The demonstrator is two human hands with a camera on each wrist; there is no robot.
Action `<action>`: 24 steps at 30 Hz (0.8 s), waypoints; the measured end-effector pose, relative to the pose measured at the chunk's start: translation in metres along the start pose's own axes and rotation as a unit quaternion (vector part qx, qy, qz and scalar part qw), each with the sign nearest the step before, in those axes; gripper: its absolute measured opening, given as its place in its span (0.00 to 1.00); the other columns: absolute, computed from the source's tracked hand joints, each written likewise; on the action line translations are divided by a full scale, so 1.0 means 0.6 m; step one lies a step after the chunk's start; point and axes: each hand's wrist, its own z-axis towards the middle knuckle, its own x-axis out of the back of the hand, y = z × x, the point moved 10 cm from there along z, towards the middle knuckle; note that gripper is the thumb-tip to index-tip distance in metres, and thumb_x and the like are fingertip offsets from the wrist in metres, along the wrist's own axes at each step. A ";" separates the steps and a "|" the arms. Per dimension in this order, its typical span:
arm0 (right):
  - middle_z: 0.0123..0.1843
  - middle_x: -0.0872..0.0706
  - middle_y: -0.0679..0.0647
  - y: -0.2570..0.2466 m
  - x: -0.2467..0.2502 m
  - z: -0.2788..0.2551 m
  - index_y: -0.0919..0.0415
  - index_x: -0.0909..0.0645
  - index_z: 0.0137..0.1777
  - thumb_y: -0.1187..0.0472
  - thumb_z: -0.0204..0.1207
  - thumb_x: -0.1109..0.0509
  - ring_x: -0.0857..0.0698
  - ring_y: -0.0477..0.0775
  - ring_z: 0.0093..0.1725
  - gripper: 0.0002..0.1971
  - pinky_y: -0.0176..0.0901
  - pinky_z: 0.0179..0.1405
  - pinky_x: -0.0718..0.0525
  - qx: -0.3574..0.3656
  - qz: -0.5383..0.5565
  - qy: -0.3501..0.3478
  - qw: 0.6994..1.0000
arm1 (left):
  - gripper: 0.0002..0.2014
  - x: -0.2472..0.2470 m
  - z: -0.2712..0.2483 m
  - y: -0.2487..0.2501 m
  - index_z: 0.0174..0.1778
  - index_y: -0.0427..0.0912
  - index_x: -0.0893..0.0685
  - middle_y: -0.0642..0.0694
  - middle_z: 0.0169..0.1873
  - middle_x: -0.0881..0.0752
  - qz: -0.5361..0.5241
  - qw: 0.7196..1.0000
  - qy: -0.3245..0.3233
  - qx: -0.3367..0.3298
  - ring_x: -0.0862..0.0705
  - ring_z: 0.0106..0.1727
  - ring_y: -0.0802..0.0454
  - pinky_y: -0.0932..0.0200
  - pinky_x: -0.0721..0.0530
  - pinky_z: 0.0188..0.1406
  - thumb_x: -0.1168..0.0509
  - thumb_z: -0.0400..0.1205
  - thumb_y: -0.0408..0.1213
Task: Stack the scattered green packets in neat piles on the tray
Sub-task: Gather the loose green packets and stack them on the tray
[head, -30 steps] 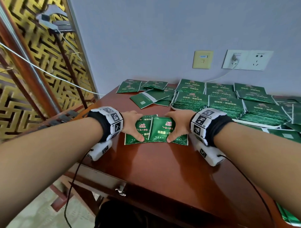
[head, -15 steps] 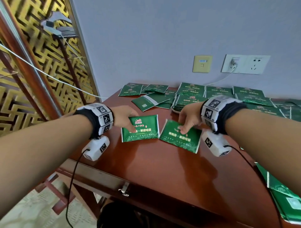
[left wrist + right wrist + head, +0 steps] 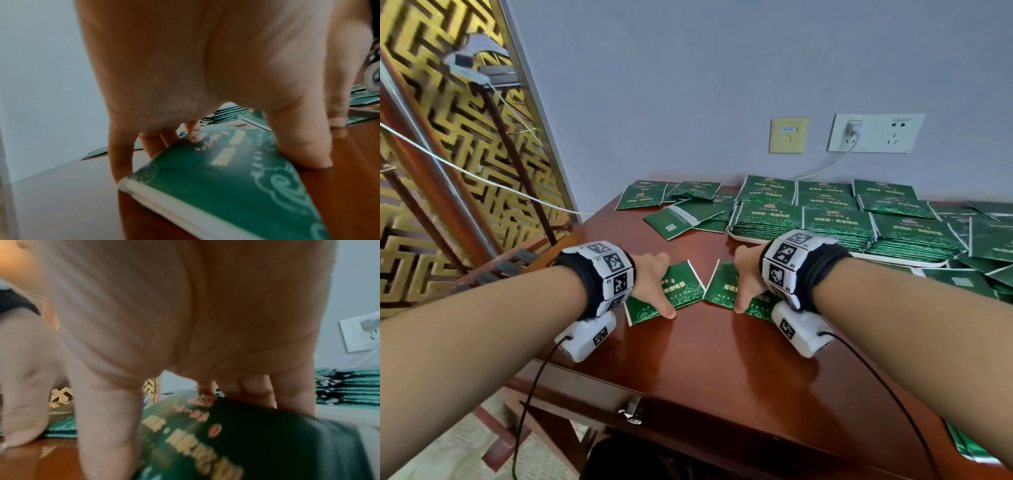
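While arched, left hand (image 3: 650, 278) on left packet (image 3: 683, 288), right hand (image 3: 747, 274) on right packet (image 3: 722, 287).

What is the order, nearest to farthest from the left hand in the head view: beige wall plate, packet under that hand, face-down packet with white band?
1. The packet under the left hand: held at its edges.
2. The face-down packet: behind the hand, mid-table.
3. The beige wall plate: on the wall, far right.

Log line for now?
left hand: grips left packet | right hand: grips right packet | packets: apart | tray: piles stacked
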 end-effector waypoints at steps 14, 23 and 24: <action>0.57 0.20 0.59 0.068 0.015 -0.023 0.62 0.47 0.73 0.51 0.63 0.17 0.17 0.61 0.51 0.48 0.56 0.52 0.15 0.000 0.097 0.053 0.994 | 0.44 0.050 -0.002 0.053 0.70 0.48 0.43 0.48 0.45 0.18 -0.058 0.996 0.038 -0.049 0.16 0.43 0.52 0.53 0.14 0.43 0.23 0.65 0.52; 0.65 0.24 0.58 0.191 0.090 -0.018 0.60 0.42 0.75 0.52 0.61 0.17 0.19 0.61 0.58 0.47 0.54 0.53 0.16 -0.020 0.113 0.141 0.983 | 0.39 0.211 0.044 0.155 0.73 0.43 0.36 0.46 0.51 0.20 -0.031 0.980 0.148 -0.132 0.17 0.45 0.47 0.52 0.15 0.45 0.24 0.69 0.41; 0.64 0.24 0.58 0.206 0.098 -0.014 0.60 0.41 0.75 0.51 0.61 0.17 0.19 0.61 0.59 0.48 0.55 0.55 0.16 -0.025 0.112 0.145 0.983 | 0.38 0.227 0.055 0.167 0.72 0.43 0.35 0.46 0.51 0.19 -0.029 0.977 0.159 -0.140 0.17 0.47 0.47 0.51 0.15 0.47 0.24 0.69 0.40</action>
